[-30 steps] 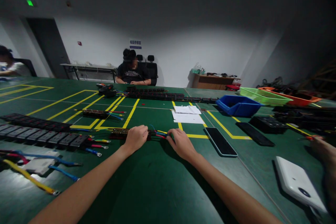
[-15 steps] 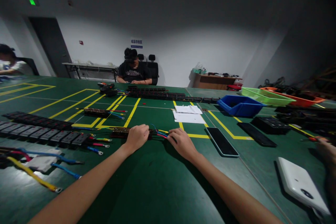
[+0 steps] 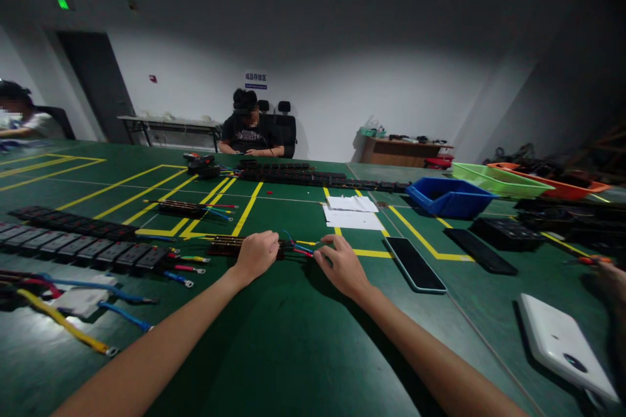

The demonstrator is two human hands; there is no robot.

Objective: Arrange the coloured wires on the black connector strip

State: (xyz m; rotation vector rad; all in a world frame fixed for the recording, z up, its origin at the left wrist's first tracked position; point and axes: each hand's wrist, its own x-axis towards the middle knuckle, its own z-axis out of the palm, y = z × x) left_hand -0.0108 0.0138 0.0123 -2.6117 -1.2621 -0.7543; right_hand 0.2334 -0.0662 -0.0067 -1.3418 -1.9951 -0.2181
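A dark bar assembly (image 3: 225,245) lies on the green table, with blue, yellow and red wires (image 3: 302,249) coming out of its right end. My left hand (image 3: 257,257) is closed round the right part of this bar. At the wire ends, my right hand (image 3: 341,265) has its thumb and index finger at the red wire's tip; its other fingers are bent and slightly raised. Farther back lies a similar bar (image 3: 180,208) with coloured wires. To the left are rows of black socket modules (image 3: 115,257) with lugged wires.
White papers (image 3: 353,212) and a phone (image 3: 415,264) lie right of my hands, with a white device (image 3: 562,342) nearer. A blue bin (image 3: 448,197) stands behind. Another person's hand (image 3: 611,280) is at the right edge. A person (image 3: 252,130) sits across the table.
The fingers of my right hand have lifted and spread a little near the wire ends. My left hand stays on the bar.
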